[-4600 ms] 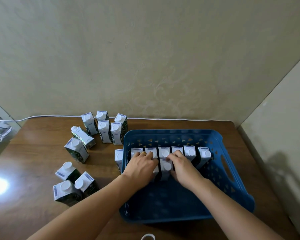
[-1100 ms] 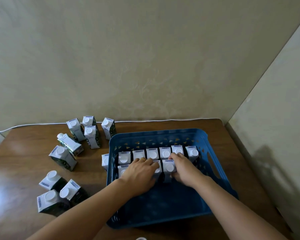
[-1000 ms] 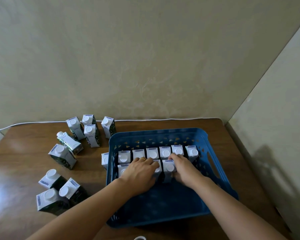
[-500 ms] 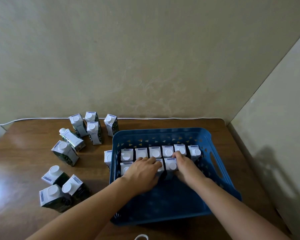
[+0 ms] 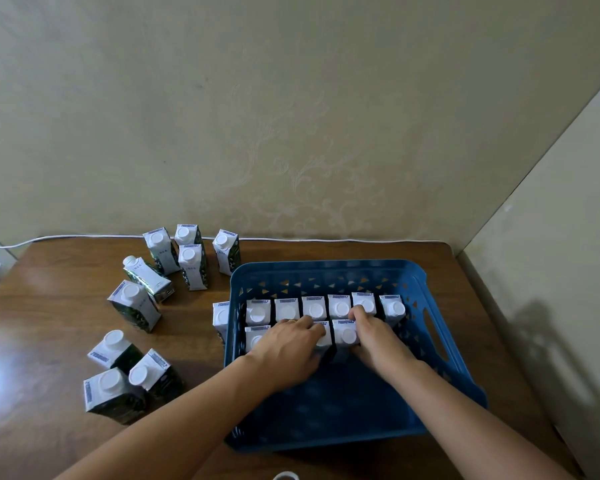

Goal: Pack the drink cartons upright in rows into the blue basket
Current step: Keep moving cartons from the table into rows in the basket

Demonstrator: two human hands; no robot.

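Both hands are in the blue basket [image 5: 326, 268] working the second row; left hand [image 5: 288, 344] lies over the middle cartons of that row, fingers curled down over their tops, grip looks closed on one but which carton exactly I cannot tell; right hand [image 5: 374, 341] wraps the row's rightmost carton [image 5: 346, 336], fingertips reaching the back row [image 5: 326, 308]; back row is six cartons upright, side by side, standing a little clear of the far wall; front row shows a carton at the left end [image 5: 256, 337], at least one under the left hand, then the one in the right grip; basket's near half is bare floor; loose stock sits on the bench [image 5: 49, 306] left of the basket: one upright carton [image 5: 220, 318] touching the basket's left wall, a group near the wall [image 5: 191, 258], more nearer the camera, some lying tilted; risks as I judge them: nothing backs the second row toward the camera, so a push from either hand could tip those cartons forward; row may drift crooked, with no wall to square against; gaps left between cartons could cost a slot later; reaching left for stock may clip the carton against the basket wall.
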